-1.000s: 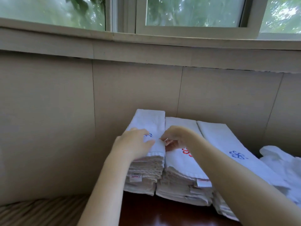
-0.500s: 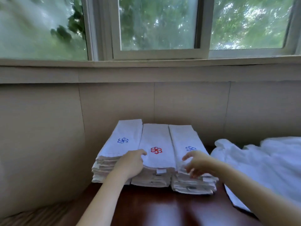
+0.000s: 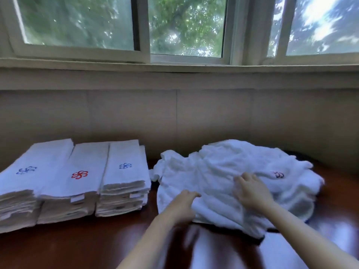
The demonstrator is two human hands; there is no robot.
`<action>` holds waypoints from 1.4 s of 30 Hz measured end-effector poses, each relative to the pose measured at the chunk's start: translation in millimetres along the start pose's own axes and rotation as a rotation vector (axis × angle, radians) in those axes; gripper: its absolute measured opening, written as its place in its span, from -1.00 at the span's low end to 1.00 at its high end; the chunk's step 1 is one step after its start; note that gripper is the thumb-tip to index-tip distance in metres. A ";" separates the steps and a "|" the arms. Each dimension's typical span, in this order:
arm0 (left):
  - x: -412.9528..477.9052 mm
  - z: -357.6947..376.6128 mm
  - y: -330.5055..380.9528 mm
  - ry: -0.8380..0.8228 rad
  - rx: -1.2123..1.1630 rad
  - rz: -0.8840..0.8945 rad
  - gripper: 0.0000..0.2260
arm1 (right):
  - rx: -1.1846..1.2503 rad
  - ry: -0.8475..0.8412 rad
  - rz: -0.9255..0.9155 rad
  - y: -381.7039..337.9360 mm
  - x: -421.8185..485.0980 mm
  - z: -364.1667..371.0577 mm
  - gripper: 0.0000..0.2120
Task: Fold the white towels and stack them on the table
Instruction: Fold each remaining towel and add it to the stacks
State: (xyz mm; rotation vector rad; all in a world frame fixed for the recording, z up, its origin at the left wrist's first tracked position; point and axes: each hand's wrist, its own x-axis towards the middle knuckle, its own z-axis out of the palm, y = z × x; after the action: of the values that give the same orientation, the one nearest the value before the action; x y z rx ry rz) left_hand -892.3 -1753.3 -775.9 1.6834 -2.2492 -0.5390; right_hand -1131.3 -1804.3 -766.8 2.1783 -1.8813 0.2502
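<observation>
Three stacks of folded white towels stand side by side at the left of the dark wooden table [image 3: 77, 247]: a left stack [image 3: 40, 162] with a blue flower mark, a middle stack [image 3: 85, 160] with a red one, and a right stack [image 3: 126, 152] with a blue one. A loose pile of unfolded white towels [image 3: 223, 164] lies to their right. My left hand [image 3: 182, 205] is at the pile's near left edge, its fingers curled into the cloth. On top of the pile my right hand [image 3: 250, 191] rests with fingers spread, beside a red mark.
A beige wall [image 3: 174, 117] stands close behind the towels, with a sill and windows above it. Bare glossy table shows in front of the stacks and at the far right of the pile.
Both hands left the folded stacks and moved right onto the unfolded pile. The view swung right, so the stacks now sit at the left.
</observation>
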 end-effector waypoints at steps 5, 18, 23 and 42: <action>23.7 56.9 29.8 0.053 0.219 -0.025 -0.75 | 0.086 0.053 0.047 5.0 -10.8 11.1 -0.84; -23.1 57.2 48.5 0.230 -0.540 -0.245 -0.30 | 0.460 0.186 -0.057 -41.2 -87.8 -31.2 -0.75; -45.8 44.7 41.5 0.284 0.040 -0.114 -0.87 | 0.769 0.025 -0.319 -79.3 -120.9 -58.3 -0.79; -226.3 -21.4 -64.9 0.587 0.420 -0.716 -0.64 | 0.290 -0.070 -0.029 -188.6 -165.4 -21.3 -0.57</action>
State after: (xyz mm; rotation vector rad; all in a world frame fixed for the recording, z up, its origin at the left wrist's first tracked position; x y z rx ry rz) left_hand -763.8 -1555.2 -786.4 2.4469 -1.3675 0.3117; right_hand -969.1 -1616.4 -809.2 2.4261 -1.9538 0.4739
